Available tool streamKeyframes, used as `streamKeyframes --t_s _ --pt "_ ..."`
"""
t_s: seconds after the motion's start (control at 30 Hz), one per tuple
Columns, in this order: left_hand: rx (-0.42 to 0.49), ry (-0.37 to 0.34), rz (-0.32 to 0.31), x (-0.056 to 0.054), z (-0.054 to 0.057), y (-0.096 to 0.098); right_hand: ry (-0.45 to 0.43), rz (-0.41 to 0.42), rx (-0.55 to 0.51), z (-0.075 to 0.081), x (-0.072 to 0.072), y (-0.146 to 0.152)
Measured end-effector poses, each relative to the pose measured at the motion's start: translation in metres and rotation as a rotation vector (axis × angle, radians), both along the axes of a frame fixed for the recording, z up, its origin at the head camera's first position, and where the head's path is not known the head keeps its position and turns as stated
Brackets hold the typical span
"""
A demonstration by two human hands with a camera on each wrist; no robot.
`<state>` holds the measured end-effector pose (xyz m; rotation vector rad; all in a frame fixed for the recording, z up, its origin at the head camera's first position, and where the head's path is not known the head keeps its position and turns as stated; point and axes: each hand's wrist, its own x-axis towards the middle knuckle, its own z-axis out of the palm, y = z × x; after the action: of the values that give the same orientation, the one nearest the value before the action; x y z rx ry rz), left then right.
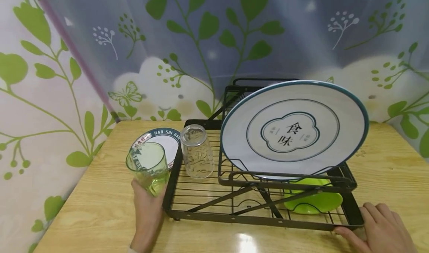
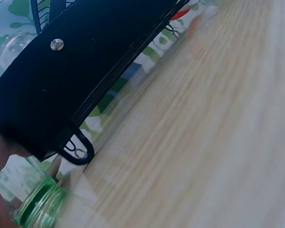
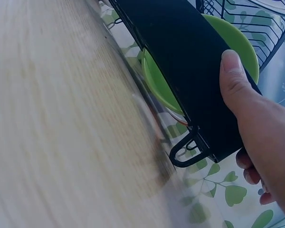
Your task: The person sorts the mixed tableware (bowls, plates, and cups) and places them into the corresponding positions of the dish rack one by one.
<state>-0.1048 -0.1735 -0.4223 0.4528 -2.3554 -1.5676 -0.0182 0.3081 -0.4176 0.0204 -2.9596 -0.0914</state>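
My left hand [image 1: 147, 212] holds a green glass [image 1: 147, 165], its open rim upward, beside the left end of a black dish rack [image 1: 234, 217]. In the left wrist view, the green glass [image 2: 40, 204] shows low at the left, close to the rack's corner. My right hand [image 1: 385, 227] grips the rack's front right corner. Its thumb [image 3: 233, 71] lies on the front rail in the right wrist view, with fingertips showing past the rack's end. A large white plate [image 1: 295, 163] leans upright in the upper tier. An overturned clear glass [image 1: 199, 158] and a green bowl [image 1: 311, 202] are on the lower tier.
A small plate [image 1: 167, 145] with a blue lettered rim lies on the wooden table [image 1: 90, 208], left of the rack and partly behind the green glass. Behind the table stands a wall covering [image 1: 187, 59] with green leaf patterns.
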Motion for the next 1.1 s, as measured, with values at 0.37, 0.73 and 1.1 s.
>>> streamKeyframes --t_s 0.37,0.73,1.1 --pt "0.011 -0.07 -0.046 0.0044 -0.0008 -0.008 -0.042 -0.007 0.022 0.0013 -0.0012 0.0008" --pt "0.041 -0.029 -0.036 0.0055 -0.0029 -0.0083 -0.068 -0.02 0.002 0.0012 -0.0013 -0.0014" --pt "0.117 0.007 -0.005 0.0084 -0.003 -0.0089 -0.116 -0.033 -0.019 0.0021 -0.0018 -0.0021"
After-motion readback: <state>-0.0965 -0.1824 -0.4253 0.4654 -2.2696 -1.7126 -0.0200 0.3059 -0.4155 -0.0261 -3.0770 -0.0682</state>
